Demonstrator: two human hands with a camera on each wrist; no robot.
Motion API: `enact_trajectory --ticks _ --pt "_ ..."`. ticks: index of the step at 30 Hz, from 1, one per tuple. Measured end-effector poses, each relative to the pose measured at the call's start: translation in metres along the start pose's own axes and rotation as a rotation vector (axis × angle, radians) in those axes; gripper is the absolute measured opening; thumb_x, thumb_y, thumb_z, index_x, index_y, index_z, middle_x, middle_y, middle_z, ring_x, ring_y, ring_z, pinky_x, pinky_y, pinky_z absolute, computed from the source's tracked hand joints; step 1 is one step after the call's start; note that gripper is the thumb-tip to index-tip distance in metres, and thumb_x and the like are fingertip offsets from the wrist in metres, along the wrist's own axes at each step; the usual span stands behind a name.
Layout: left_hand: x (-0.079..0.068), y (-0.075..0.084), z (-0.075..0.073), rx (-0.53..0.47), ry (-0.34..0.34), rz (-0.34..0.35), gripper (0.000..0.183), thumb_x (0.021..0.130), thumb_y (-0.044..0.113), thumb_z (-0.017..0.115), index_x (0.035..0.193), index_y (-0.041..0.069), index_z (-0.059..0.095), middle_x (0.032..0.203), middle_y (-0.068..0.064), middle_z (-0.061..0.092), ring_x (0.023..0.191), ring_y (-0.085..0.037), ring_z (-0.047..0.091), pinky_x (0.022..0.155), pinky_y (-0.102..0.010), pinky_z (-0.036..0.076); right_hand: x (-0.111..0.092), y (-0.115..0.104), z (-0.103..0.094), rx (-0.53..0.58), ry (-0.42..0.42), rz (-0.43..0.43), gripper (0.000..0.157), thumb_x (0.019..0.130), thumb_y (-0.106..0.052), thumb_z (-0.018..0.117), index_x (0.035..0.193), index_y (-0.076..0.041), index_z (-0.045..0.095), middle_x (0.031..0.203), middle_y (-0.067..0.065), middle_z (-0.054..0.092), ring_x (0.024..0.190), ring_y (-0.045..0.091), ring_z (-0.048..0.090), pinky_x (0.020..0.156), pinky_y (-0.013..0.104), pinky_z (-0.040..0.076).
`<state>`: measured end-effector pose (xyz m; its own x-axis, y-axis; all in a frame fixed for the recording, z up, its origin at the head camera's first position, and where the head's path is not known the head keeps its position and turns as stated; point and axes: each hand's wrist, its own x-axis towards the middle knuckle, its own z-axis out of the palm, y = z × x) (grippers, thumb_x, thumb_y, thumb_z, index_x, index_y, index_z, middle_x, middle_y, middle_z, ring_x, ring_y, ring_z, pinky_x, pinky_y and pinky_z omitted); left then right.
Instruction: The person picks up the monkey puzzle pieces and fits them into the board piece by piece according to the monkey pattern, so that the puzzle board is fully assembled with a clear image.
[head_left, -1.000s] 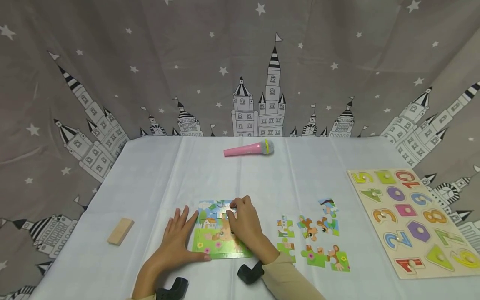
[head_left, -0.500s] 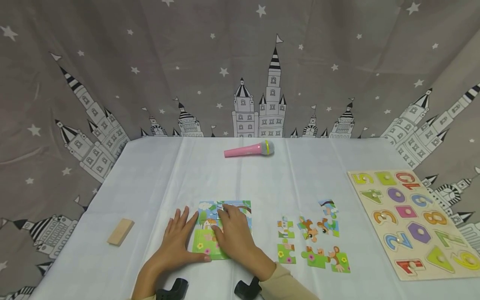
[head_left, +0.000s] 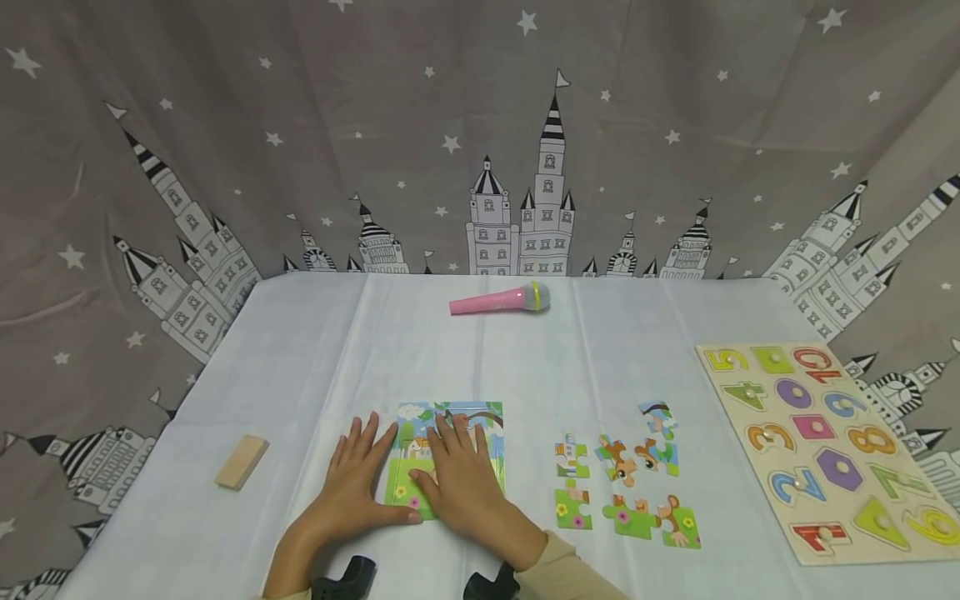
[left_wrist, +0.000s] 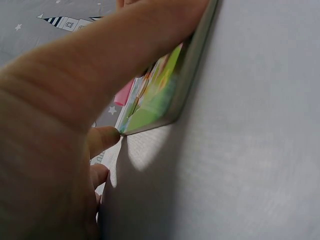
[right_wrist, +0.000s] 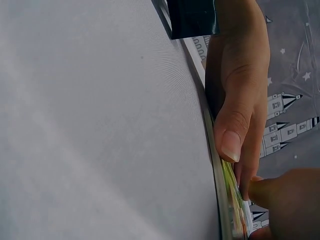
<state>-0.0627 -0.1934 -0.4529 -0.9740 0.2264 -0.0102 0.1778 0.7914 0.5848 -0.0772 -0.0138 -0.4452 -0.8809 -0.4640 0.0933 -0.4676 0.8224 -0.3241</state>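
A jigsaw puzzle board (head_left: 487, 412), with a bright picture of sky, a tree branch and green grass, lies flat on the white table. My left hand (head_left: 352, 479) is spread at its front left corner, the thumb along the front edge and the index fingertip at the left side. In the left wrist view the thumb and index finger touch the rim of the board (left_wrist: 150, 107). Over the middle of the picture rests my right hand (head_left: 467, 492), fingers extended and palm down, hiding that part. The right wrist view shows the right hand (right_wrist: 240, 105) low over the board.
Several loose jigsaw pieces (head_left: 630, 518) lie right of the board. A wooden number and shape puzzle (head_left: 813, 450) lies at far right. A pink toy microphone (head_left: 491, 301) is at the back, a wooden block (head_left: 242, 462) at left. A castle-print curtain (head_left: 375, 125) hangs behind.
My right hand has gone from curled fingertips at the picture's upper part to lying flat on it, further left and nearer to me. The left hand stays in place.
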Motion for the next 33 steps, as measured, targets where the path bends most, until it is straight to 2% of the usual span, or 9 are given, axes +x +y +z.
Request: enact_trajectory --ticks 12,21,25,29,33 --pt "0.0 0.001 -0.002 -0.003 -0.003 0.002 0.114 0.052 0.058 0.077 0.142 0.008 0.028 0.151 -0.023 0.009 0.139 -0.041 -0.004 0.112 -0.054 -0.002 0.001 0.001 0.001 -0.004 0.006 -0.021 0.06 0.091 -0.048 0.042 0.136 -0.007 0.04 0.146 0.013 0.033 0.137 0.031 0.026 0.108 0.058 0.022" --pt "0.0 0.0 -0.001 0.003 -0.003 0.002 0.113 0.052 0.058 0.076 0.142 0.008 0.029 0.151 -0.022 0.009 0.14 -0.041 -0.004 0.112 -0.055 -0.001 0.002 0.002 -0.002 -0.011 0.034 -0.019 0.056 0.092 -0.046 0.043 0.134 -0.008 0.042 0.143 0.009 0.039 0.135 0.029 0.031 0.105 0.054 0.029" --pt "0.0 -0.001 -0.001 0.004 -0.001 0.003 0.113 0.052 0.059 0.076 0.142 0.009 0.029 0.151 -0.022 0.009 0.14 -0.04 -0.004 0.112 -0.054 -0.001 0.003 0.003 -0.002 -0.003 0.088 -0.025 0.052 0.091 -0.044 0.046 0.13 -0.009 0.047 0.138 0.008 0.046 0.132 0.028 0.037 0.102 0.053 0.033" --pt "0.0 -0.002 0.0 0.001 -0.001 0.008 0.113 0.053 0.059 0.076 0.142 0.009 0.028 0.151 -0.022 0.009 0.14 -0.04 -0.004 0.112 -0.054 -0.002 0.005 0.007 -0.003 0.02 0.178 -0.025 0.045 0.089 -0.04 0.051 0.123 -0.011 0.053 0.131 0.007 0.053 0.126 0.025 0.045 0.099 0.049 0.037" --pt "0.0 -0.003 0.001 -0.007 -0.007 0.005 0.115 0.052 0.06 0.076 0.143 0.01 0.027 0.152 -0.022 0.008 0.14 -0.04 -0.005 0.112 -0.054 -0.004 0.007 0.014 -0.009 0.111 0.278 -0.003 0.036 0.087 -0.035 0.057 0.115 -0.012 0.059 0.118 0.003 0.061 0.114 0.019 0.053 0.095 0.042 0.039"
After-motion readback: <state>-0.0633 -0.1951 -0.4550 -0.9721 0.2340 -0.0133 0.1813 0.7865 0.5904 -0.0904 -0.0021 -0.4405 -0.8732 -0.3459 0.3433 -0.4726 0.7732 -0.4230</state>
